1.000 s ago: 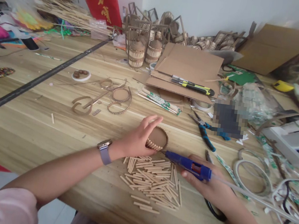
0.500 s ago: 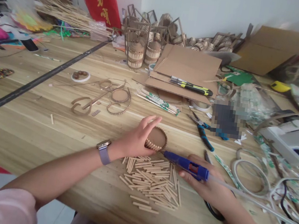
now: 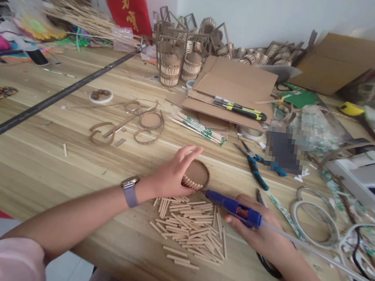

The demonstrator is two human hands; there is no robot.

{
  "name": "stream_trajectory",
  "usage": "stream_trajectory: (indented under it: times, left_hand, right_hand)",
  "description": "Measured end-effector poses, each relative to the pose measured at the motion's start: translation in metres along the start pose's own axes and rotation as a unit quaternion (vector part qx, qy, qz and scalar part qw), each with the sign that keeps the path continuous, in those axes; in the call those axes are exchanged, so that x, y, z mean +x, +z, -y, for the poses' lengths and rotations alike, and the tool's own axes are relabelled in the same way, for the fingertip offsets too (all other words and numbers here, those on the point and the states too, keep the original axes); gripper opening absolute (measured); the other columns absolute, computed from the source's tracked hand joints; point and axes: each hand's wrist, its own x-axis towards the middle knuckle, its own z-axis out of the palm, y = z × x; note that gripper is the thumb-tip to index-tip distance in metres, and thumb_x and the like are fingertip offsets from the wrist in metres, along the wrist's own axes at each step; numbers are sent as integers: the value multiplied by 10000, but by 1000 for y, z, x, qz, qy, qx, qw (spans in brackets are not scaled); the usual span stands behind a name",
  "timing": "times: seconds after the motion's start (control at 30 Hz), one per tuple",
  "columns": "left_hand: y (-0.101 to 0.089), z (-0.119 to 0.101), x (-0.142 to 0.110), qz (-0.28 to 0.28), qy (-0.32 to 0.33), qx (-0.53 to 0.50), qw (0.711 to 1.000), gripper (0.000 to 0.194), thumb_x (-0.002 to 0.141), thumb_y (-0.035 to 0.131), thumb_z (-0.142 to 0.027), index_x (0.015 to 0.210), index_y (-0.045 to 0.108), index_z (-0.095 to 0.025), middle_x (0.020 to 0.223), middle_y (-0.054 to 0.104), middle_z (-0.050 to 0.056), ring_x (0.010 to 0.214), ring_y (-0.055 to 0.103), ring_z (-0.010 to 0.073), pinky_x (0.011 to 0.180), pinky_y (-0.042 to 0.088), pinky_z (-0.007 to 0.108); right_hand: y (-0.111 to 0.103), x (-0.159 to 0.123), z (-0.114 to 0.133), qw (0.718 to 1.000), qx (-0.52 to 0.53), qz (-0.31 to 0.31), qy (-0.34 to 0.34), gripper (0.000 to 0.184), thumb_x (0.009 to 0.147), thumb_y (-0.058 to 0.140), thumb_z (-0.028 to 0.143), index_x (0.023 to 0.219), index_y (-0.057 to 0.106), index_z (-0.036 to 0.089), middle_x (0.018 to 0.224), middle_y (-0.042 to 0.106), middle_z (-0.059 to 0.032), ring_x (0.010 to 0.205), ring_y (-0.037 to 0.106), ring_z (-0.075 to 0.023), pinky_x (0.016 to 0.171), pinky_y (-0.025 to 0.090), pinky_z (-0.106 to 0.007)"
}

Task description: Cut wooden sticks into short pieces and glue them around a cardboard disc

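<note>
A round brown cardboard disc (image 3: 198, 173) with a raised rim lies on the table, short wooden sticks standing along its near edge. My left hand (image 3: 173, 173), a watch on its wrist, grips the disc's left side between thumb and fingers. In my right hand (image 3: 262, 228) is a blue hot glue gun (image 3: 232, 207), fingers wrapped round its handle. The gun's nozzle points left and reaches the near rim of the disc, close to the sticks. Just below lies a loose pile of short wooden sticks (image 3: 193, 229).
Pliers (image 3: 255, 165) and rolls of tape (image 3: 314, 224) lie to the right, with cables about. Behind are cardboard sheets (image 3: 233, 82) bearing a utility knife (image 3: 240, 109), and small stick lanterns (image 3: 170, 67). A long black bar (image 3: 56, 91) crosses the table at left.
Hardly anything differs. Both hands, the disc and the glue gun keep their places; the glue stick and cable behind the gun have shifted slightly.
</note>
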Motion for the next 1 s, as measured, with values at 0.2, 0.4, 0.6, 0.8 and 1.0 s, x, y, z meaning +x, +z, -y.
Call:
stream_trajectory:
  times: [0.2, 0.4, 0.6, 0.8, 1.0]
  left_hand:
    - [1, 0, 0, -2, -2, 0, 1000, 1124, 661, 774, -155, 1487, 23, -277, 1477, 201, 176, 1387, 271, 344, 1111, 335, 530]
    - [1, 1, -1, -3, -3, -12, 1000, 1112, 664, 766, -142, 1488, 32, -271, 1474, 205, 174, 1376, 296, 334, 1094, 373, 498]
    - [3, 2, -2, -7, 10, -17, 1000, 1122, 675, 766, -149, 1486, 5, -295, 1473, 199, 169, 1372, 297, 346, 1089, 365, 519]
    - [2, 0, -2, -5, -3, -15, 1000, 1133, 662, 770, -135, 1484, 11, -308, 1474, 195, 163, 1364, 315, 346, 1087, 366, 524]
    - [2, 0, -2, -8, -6, -21, 1000, 1124, 662, 775, -149, 1483, 25, -313, 1475, 192, 163, 1354, 331, 349, 1079, 374, 529]
  right_hand:
    - [0, 1, 0, 1000, -5, -3, -5, 287, 896, 503, 442, 702, 518, 231, 663, 593, -26, 596, 583, -176, 537, 461, -281]
    - [0, 0, 1, 1000, -5, -11, 6, 272, 876, 531, 424, 683, 525, 232, 655, 596, -22, 596, 591, -179, 548, 466, -281]
    - [0, -3, -7, 982, 99, -89, 138, 289, 812, 578, 492, 723, 588, 217, 641, 627, -18, 588, 589, -184, 527, 476, -286]
    - [-4, 3, -15, 876, 363, -114, 297, 460, 703, 669, 619, 769, 640, 165, 710, 674, -56, 595, 619, -157, 551, 516, -273]
    - [-8, 2, -32, 881, 336, -135, 306, 429, 680, 732, 537, 902, 659, 177, 824, 721, -69, 728, 681, -202, 625, 543, -297]
